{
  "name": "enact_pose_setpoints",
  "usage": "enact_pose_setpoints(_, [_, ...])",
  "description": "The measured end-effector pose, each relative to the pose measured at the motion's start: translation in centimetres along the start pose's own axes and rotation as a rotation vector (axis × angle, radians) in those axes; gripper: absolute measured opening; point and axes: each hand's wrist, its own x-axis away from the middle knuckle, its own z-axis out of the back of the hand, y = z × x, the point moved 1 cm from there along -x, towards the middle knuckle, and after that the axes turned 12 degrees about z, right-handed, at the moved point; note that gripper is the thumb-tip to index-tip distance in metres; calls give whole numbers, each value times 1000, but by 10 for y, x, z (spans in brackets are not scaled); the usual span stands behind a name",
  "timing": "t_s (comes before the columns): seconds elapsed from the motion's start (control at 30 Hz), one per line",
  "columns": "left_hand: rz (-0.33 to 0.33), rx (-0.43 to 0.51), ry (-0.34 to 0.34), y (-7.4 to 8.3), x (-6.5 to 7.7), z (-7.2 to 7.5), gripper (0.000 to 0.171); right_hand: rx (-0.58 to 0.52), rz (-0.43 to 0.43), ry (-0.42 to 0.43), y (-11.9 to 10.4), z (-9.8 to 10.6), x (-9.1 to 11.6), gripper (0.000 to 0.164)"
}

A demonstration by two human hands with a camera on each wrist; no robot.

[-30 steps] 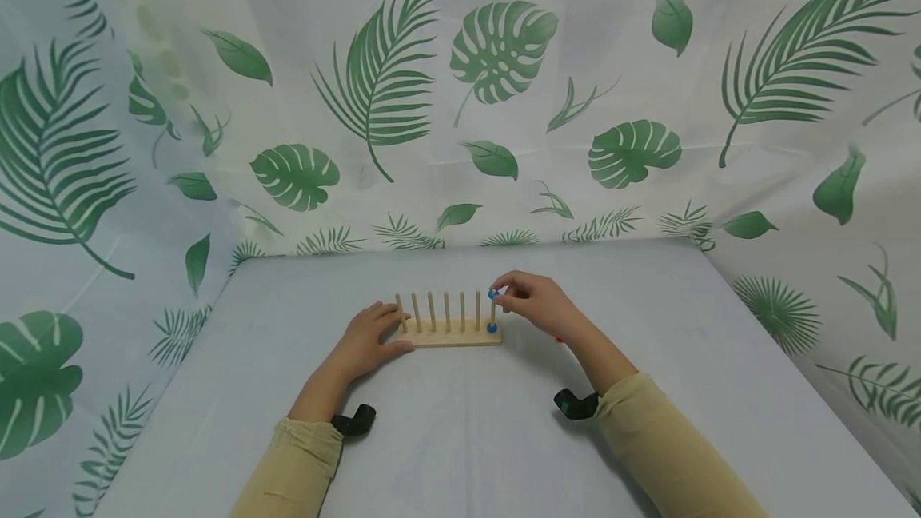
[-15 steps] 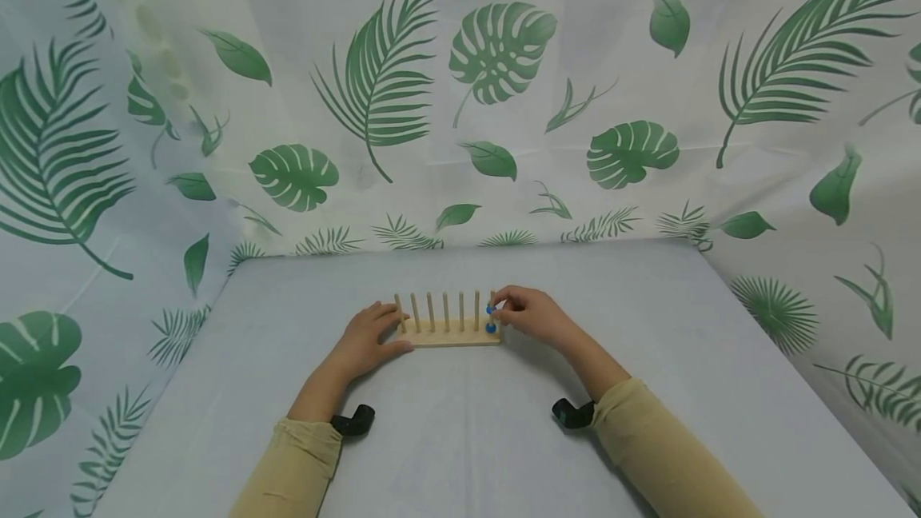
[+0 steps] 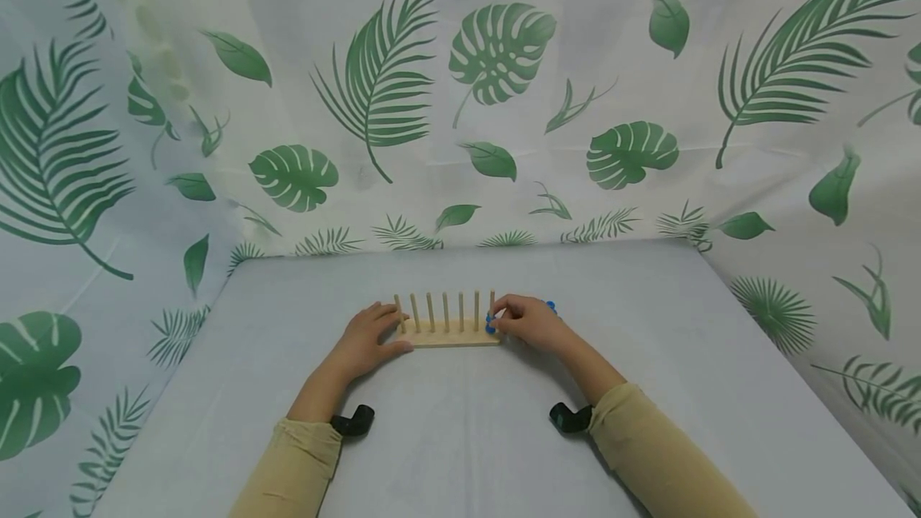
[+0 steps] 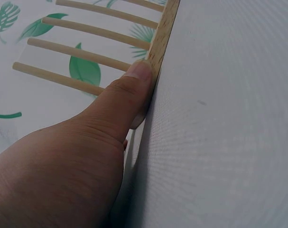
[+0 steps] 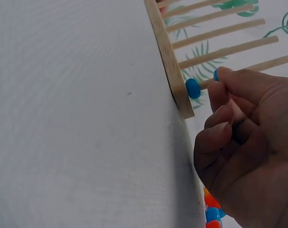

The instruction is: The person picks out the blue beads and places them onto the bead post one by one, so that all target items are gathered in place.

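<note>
A wooden peg board (image 3: pixel 453 339) with a row of upright pegs lies on the table in the head view. My left hand (image 3: pixel 369 340) grips its left end, thumb (image 4: pixel 140 71) on the near edge in the left wrist view, other fingers behind. At the right end, my right hand (image 3: pixel 531 321) pinches a blue bead (image 5: pixel 216 75) threaded on the last peg (image 5: pixel 272 63). Below it on the same peg, a second blue bead (image 5: pixel 193 89) sits against the base. Fingertips hide most of the pinched bead. The other pegs carry no beads.
Blue beads (image 3: pixel 551 305) show just behind my right hand. In the right wrist view, several orange, red and blue beads (image 5: pixel 213 214) peek out below that hand. A leaf-print cloth (image 3: pixel 403 102) hangs behind the white table (image 3: pixel 460 438).
My right hand has moved down the rightmost peg, bringing the blue bead from the top to just above the lower one. The left hand stays in place.
</note>
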Motion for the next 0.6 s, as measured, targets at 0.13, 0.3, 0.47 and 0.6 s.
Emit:
enact_pose_setpoints(0.13, [7, 4, -4, 0, 0, 0, 60, 8, -14, -12, 2, -2, 1, 15])
enact_pose_setpoints(0.3, [13, 3, -1, 1, 0, 0, 60, 28, -10, -23, 4, -3, 2, 16])
enact_pose_setpoints(0.47, [11, -2, 5, 1, 0, -1, 60, 49, -5, -32, 4, -3, 2, 16])
enact_pose_setpoints(0.6, [10, -7, 6, 1, 0, -1, 60, 57, -2, -38, 4, -2, 3, 16])
